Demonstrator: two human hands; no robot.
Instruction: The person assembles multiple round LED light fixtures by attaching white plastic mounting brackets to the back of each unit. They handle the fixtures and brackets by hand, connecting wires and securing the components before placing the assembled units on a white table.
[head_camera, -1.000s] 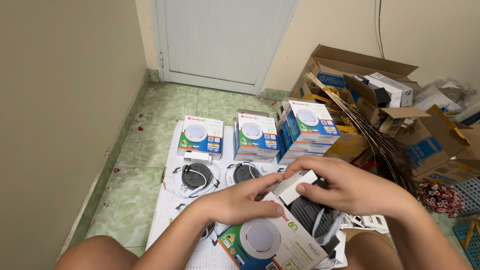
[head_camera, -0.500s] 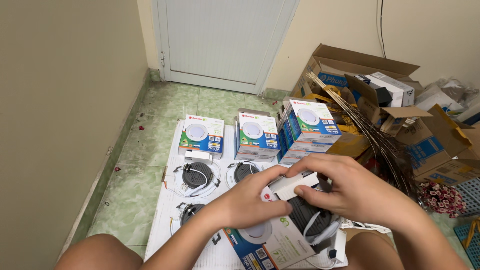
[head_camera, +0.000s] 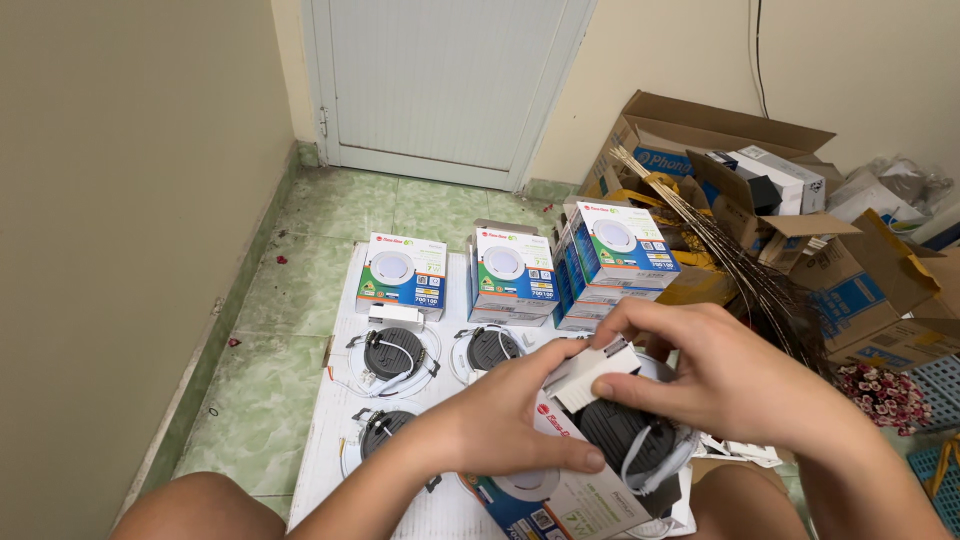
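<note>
Two bare hands meet low in the middle of the view, above a white sheet of cardboard (head_camera: 330, 470) spread on the green tiled floor (head_camera: 290, 330). The right hand (head_camera: 735, 385) pinches a small white ribbed plastic driver block (head_camera: 597, 372) between thumb and fingers, over a round black downlight with a finned back and a white wire (head_camera: 625, 440). The left hand (head_camera: 510, 420) is closed around the edge of a printed white and blue cardboard box (head_camera: 560, 495), thumb pressed on its top.

The lamp looks light and rigid, but the thin wire and the spring clips seem delicate, so a grip on the black body or the white rim would be safer than pulling the wire. The box is thin card and probably bends if squeezed hard; its corners give a firmer hold.

Three similar black downlights (head_camera: 392, 352) lie farther away on the sheet, and closed boxes (head_camera: 405, 275) stand behind them.
</note>
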